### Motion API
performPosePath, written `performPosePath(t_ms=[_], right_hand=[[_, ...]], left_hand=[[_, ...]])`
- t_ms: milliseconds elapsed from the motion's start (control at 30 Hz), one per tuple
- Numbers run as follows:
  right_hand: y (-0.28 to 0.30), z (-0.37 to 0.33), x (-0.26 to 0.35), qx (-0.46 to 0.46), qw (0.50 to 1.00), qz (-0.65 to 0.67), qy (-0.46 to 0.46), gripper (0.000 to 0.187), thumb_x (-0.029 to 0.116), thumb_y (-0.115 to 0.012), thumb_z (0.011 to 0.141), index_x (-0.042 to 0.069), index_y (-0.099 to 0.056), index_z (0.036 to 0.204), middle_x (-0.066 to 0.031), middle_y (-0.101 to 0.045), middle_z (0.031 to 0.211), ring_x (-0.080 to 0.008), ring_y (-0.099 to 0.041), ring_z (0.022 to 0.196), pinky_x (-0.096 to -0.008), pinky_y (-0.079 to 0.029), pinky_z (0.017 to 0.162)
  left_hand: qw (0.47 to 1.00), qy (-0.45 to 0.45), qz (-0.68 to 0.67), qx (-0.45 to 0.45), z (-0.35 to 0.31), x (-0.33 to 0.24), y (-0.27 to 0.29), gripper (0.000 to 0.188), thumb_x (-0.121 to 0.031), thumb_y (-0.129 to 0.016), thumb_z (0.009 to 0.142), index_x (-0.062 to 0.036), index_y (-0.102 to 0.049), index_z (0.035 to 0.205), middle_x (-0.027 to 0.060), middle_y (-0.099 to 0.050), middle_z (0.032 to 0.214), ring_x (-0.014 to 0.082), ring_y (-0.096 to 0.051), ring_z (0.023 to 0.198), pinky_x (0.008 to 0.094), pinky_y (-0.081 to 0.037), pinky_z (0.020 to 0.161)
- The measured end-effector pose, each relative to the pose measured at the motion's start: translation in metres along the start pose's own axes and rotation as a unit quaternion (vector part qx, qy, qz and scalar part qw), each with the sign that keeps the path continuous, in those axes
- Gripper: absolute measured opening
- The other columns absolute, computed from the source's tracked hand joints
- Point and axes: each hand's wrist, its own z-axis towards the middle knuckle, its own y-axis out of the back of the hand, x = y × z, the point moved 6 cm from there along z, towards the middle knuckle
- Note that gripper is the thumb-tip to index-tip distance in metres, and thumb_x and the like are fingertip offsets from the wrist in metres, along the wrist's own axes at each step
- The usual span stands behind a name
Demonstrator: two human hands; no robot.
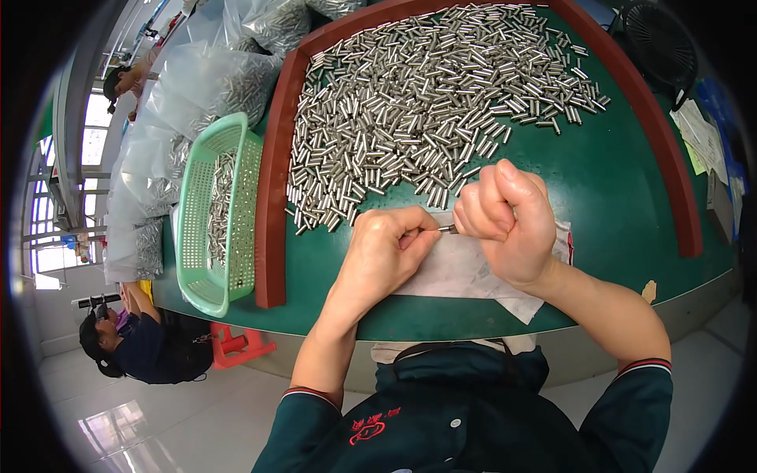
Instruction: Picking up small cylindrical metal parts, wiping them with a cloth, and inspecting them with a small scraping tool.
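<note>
Over a white cloth [443, 272] on the green table, my two hands meet at a short, thin metal piece [449, 229]. My left hand [388, 251] is closed, pinching one end of it between thumb and fingers. Curled into a fist with the thumb on top, my right hand [511, 225] meets the piece's other end; what lies inside this fist is hidden. Just beyond my hands spreads a large heap of short, shiny metal pins [410, 110], loose on the table.
Dark red wooden rails [272, 213] border the heap. Left of them stands a light green plastic basket [240, 244] with more pins inside. Clear bags [209, 83] of metal parts crowd the far left. A black fan [658, 47] sits far right. Two other people are at left.
</note>
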Motion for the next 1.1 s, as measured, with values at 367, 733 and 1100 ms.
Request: performPosePath(t_ms=[367, 733, 1100], right_hand=[[-0.006, -0.003, -0.001, 0.007, 0.997, -0.068, 0.036, 0.041, 0.021, -0.032, 0.089, 0.011, -0.026, 0.05, 0.0019, -0.025, 0.043, -0.0086, -0.019, 0.04, -0.0245, -0.02, 0.041], [0.003, 0.001, 0.02, 0.009, 0.998, 0.051, 0.045, 0.042, 0.024, -0.033, 0.089, 0.01, -0.026, 0.05, 0.0012, -0.025, 0.042, -0.0082, -0.019, 0.04, -0.0245, -0.018, 0.04], [0.006, 0.002, 0.017, -0.013, 0.998, 0.048, 0.024, 0.042, 0.025, -0.033, 0.088, 0.011, -0.026, 0.05, 0.0011, -0.025, 0.041, -0.0081, -0.018, 0.038, -0.0247, -0.017, 0.039]], left_hand=[[0.999, -0.019, 0.028, 0.014, 0.005, -0.009, 0.002, 0.004, -0.002, -0.061, 0.068, 0.0005, -0.057, 0.068, 0.0114, -0.049, 0.05, 0.0208, -0.048, 0.042, 0.03, -0.038, 0.044], [0.737, 0.107, -0.655, 0.131, 0.001, 0.023, -0.01, 0.01, -0.005, -0.054, 0.082, -0.0056, -0.052, 0.091, 0.006, -0.055, 0.075, 0.0036, -0.034, 0.052, 0.0159, -0.026, 0.045], [0.741, 0.167, -0.644, 0.088, 0.005, 0.03, -0.004, 0.019, -0.009, -0.05, 0.084, -0.0001, -0.053, 0.1, 0.0059, -0.058, 0.078, 0.0026, -0.034, 0.05, 0.0157, -0.027, 0.046]])
